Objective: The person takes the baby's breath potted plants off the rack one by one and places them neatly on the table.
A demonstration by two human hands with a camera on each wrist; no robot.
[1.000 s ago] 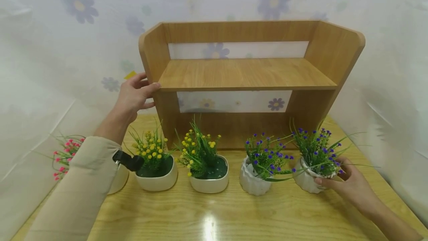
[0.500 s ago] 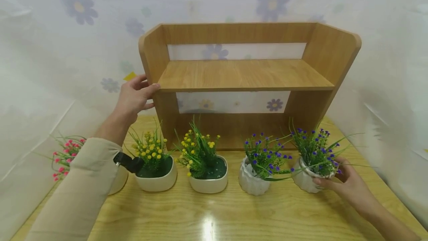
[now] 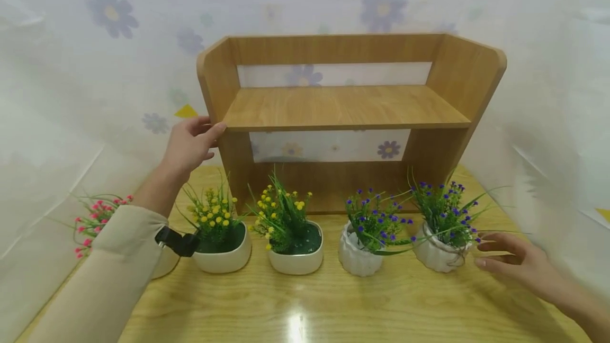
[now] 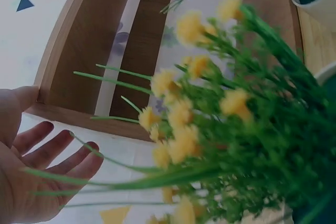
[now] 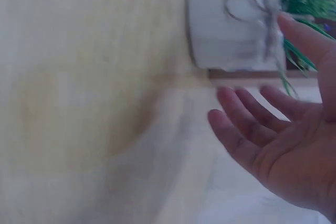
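Note:
My left hand (image 3: pixel 187 147) is at the left side panel of a two-tier wooden shelf (image 3: pixel 348 107). Its thumb rests by the front edge of the board, while the fingers lie loosely spread outside the panel, as the left wrist view shows. To the right of the rightmost white flowerpot (image 3: pixel 436 253), which holds purple flowers and has a twine bow, my right hand (image 3: pixel 529 266) has its fingers loosely spread, with nothing in them. The right wrist view shows its thumb overlapping the pot's rim (image 5: pixel 270 30).
A second white pot (image 3: pixel 360 258) of purple flowers stands left of that one. Two cream pots (image 3: pixel 295 262) with yellow flowers follow. Pink flowers (image 3: pixel 92 221) at far left are partly hidden behind my left sleeve. All stand on a wooden table (image 3: pixel 248 306) before a flowered curtain.
My right hand has let go of the rightmost flowerpot and drawn back to the right. My left hand stays at the shelf's side, its fingers slightly shifted.

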